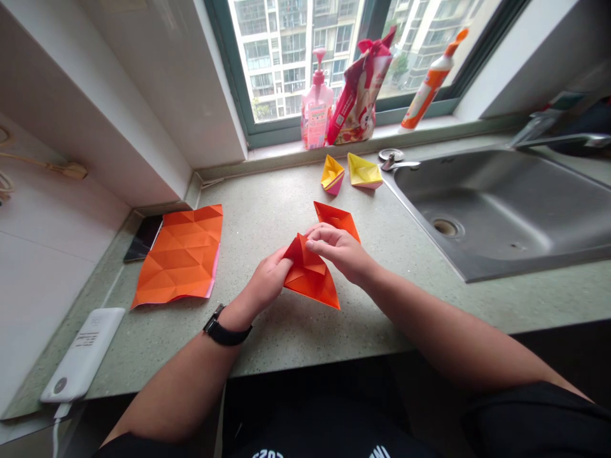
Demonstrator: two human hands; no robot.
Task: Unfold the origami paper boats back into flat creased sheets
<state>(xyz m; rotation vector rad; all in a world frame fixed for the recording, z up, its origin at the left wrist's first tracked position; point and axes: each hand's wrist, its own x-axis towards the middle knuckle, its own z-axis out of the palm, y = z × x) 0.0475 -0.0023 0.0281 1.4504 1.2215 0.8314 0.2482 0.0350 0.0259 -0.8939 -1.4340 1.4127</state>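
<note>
Between my hands is a partly folded piece of orange origami paper (312,280), held a little above the counter. My left hand (270,277) grips its left edge, thumb on top and the other fingers hidden beneath. With thumb and fingertips, my right hand (341,250) pinches the upper right of the same paper near its raised peak. Just behind my right hand lies another folded orange paper (341,218), partly covered by the fingers. Farther back stand two small paper boats, one orange-yellow and pink (333,175), the other yellow (365,170).
A creased orange sheet (184,254) overlaps a dark phone (143,238) on the left. Near the front left edge is a white power bank (83,354) with a cable. The steel sink (477,254) is at right. A pink pump bottle (317,108), red bag (360,95) and orange-white bottle (429,86) line the windowsill.
</note>
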